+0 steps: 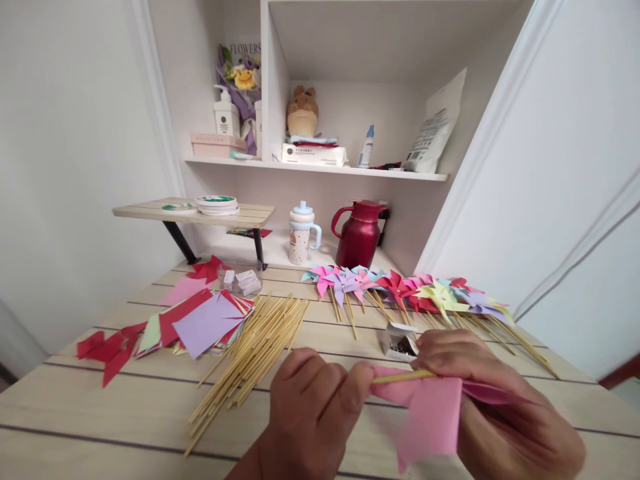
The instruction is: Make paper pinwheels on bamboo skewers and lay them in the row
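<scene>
My left hand [313,407] is closed around one end of a thin wooden stick [403,377], low in the middle of the view. My right hand [495,400] grips the pink paper pinwheel [433,413] that sits on that stick, its fingers folded over the pink blades. Both hands hover just above the wooden table [100,413]. A small open box of dark pins [400,343] lies right behind the hands.
A loose pile of wooden sticks [255,353] lies left of my hands. Beside it are stacked coloured paper squares [200,323] and red scraps [113,347]. A row of finished pinwheels [400,290] spans the back. A red jug [357,233] and cup [301,233] stand behind.
</scene>
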`<state>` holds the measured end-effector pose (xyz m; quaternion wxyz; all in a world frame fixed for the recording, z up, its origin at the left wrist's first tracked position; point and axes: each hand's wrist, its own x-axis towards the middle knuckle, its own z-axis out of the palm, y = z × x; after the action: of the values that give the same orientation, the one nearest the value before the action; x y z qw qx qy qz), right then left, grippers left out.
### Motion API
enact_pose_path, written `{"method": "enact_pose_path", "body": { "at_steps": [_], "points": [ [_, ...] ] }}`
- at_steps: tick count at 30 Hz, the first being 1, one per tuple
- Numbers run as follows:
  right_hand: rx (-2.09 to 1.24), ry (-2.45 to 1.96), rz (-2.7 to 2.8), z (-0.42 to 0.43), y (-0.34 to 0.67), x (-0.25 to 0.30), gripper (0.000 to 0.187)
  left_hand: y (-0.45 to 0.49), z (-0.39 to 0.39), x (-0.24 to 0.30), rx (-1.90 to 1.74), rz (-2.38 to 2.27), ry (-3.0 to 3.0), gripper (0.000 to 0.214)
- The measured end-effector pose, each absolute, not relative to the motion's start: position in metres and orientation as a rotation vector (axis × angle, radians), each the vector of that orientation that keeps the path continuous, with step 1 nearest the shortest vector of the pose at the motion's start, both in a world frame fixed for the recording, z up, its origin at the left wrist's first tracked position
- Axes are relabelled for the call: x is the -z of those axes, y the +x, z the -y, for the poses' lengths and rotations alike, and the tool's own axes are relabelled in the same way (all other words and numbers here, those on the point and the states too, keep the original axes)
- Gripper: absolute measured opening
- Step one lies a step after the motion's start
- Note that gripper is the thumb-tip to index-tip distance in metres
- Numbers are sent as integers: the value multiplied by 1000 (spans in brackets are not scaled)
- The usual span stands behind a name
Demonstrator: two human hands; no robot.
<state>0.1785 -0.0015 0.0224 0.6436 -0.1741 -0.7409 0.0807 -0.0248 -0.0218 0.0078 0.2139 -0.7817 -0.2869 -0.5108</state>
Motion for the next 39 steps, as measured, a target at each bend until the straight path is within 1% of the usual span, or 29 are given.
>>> {"method": "enact_pose_path", "body": {
  "at_steps": [7, 11, 14, 17, 19, 21, 23, 25, 27, 30, 36, 39],
  "points": [
    [-120, -394, 1693, -6, 179, -23, 46, -16, 21, -5, 1533, 948, -2151, 24],
    [-177, -404, 1707, -9, 180, -22, 49, -16, 21, -6, 1572, 976, -2120, 22],
    [-160, -426, 1672, -9, 180, -21, 52, -19, 20, -6, 1594, 1014, -2101, 20],
    [-220, -486, 1575, -12, 178, -20, 55, -19, 17, -2, 1656, 1107, -2127, 23],
    [-316, -549, 1474, -15, 176, -20, 57, -16, 15, 1, 1788, 1283, -2210, 21],
    [-404, -636, 1358, -19, 175, -19, 56, -13, 12, 2, 2019, 1615, -2320, 22],
    [-473, -738, 1251, -23, 176, -19, 50, -9, 9, 2, 2305, 1986, -2380, 32],
    [-535, -828, 1174, -25, 177, -18, 43, -5, 6, 2, 2571, 2172, -2378, 36],
    [-611, -884, 1130, -28, 179, -17, 38, -4, 4, 4, 2776, 2206, -2328, 35],
    [-721, -935, 1111, -30, 180, -15, 35, -4, 0, 11, 2971, 2246, -2197, 32],
    [-905, -988, 1185, -30, 173, -10, 36, -8, -6, 26, 3219, 2456, -1790, 29],
    [-1014, -1014, 1212, -30, 168, -7, 38, -10, -8, 30, 3324, 2479, -1623, 28]
  ]
}}
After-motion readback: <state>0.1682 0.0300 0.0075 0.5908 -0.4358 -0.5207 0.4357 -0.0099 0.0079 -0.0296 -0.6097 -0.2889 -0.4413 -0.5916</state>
